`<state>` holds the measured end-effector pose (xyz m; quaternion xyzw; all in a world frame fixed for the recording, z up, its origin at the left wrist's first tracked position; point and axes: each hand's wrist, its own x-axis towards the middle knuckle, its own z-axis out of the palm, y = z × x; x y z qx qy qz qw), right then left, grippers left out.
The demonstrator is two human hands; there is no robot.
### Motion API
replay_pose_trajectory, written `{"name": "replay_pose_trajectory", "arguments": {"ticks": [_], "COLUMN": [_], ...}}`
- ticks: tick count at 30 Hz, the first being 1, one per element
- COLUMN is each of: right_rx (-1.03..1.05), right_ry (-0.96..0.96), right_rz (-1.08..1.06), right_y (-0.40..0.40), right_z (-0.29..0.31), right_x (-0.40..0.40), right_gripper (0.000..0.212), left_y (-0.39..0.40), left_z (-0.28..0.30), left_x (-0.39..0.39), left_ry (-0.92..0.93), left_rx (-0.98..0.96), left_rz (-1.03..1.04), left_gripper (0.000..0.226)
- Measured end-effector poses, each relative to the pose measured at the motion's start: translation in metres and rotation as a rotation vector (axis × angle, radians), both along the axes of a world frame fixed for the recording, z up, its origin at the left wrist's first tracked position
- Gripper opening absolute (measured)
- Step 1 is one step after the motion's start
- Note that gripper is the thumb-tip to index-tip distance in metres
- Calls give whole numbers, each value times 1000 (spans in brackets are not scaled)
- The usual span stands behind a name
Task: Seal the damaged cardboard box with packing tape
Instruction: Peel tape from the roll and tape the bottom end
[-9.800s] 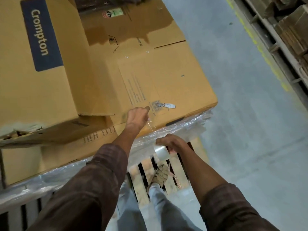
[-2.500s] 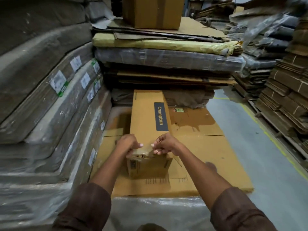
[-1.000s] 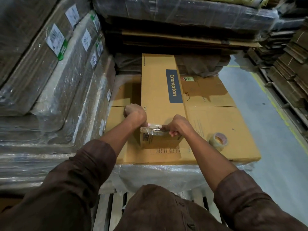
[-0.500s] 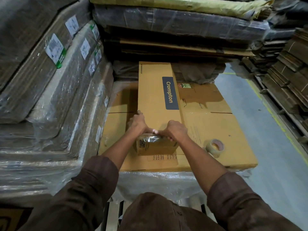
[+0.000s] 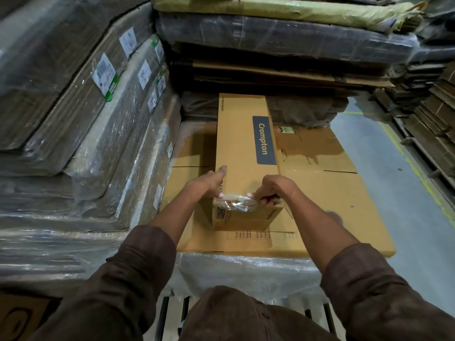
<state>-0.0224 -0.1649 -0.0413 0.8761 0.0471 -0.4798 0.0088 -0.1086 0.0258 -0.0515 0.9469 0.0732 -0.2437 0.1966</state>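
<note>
The cardboard box (image 5: pixel 246 148) lies flat on a wider sheet of flattened cardboard (image 5: pixel 332 193) atop a wrapped pallet stack, its long axis running away from us, the "Crompton" label reading along it. Our left hand (image 5: pixel 211 182) lies with fingers straight along the box's left edge. Our right hand (image 5: pixel 275 189) curls over the near end, apparently pinching the crinkled clear tape (image 5: pixel 236 203) there.

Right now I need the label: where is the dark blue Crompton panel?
Head view, centre: the dark blue Crompton panel sits on the long tan cardboard box's top, beyond both hands.
</note>
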Motion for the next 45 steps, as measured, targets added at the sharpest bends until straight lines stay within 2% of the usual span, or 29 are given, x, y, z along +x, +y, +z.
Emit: {"name": "replay_pose_trajectory", "arguments": {"ticks": [4, 5, 7, 9, 11, 12, 13, 15, 16, 18, 22, 27, 36, 40, 45], "right_rx": [59, 48, 13, -14, 0, 23, 44, 61, 59, 27, -89, -115, -39, 27, 92], "right_ry": [-261, -262, -145, -66, -68, -78, -85, -64, -44, -25, 2, -31, -372, -516, -578], "right_rz": [55, 42, 18, 27, 52, 63, 75, 88, 93, 126, 165, 173, 360, 394, 398], "right_y": [10, 10, 10, 6, -1, -4, -6, -7, -6, 0, 11, 14, 12, 8, -2], "right_z": [-18, -20, -20, -16, -8, -5, -4, -1, 1, 0, -2, 11, 6, -1, -1], "right_x": [-8, -8, -5, -2, -2, -1, 0, 1, 0, -3, -11, -21, -36, -43, -47], "right_gripper": [43, 40, 38, 39, 40, 42, 44, 44, 43, 40, 36, 48, 53, 66, 71], "left_y": [-2, -4, -10, -10, -5, -2, -2, -10, -17, -27, -27, -14, -7, -5, -6], "left_z": [2, 1, -1, -6, -6, -5, -3, -2, -3, -9, -16, -27, -41, -39, -36], "left_x": [3, 2, 0, 1, 0, -2, -5, -15, -18, -22, -28, -32, -34, -32, -30], "left_ry": [23, 0, -45, -50, 16, 79, 145, 209, 198, 126, -69, -174, -244, -240, -214], "left_rx": [-23, -33, -16, -7, -49, -63, -61, -12, 22, 106, 337, 407, 332, 323, 338], "left_rz": [21, 38, 55, 27, -23, -50, -79, -108, -104, -92, -179, -256, -219, -230, -246], "left_gripper": [105, 108, 107, 95, 79, 79, 88, 121, 132, 137, 115, 102, 97, 96, 104]}}
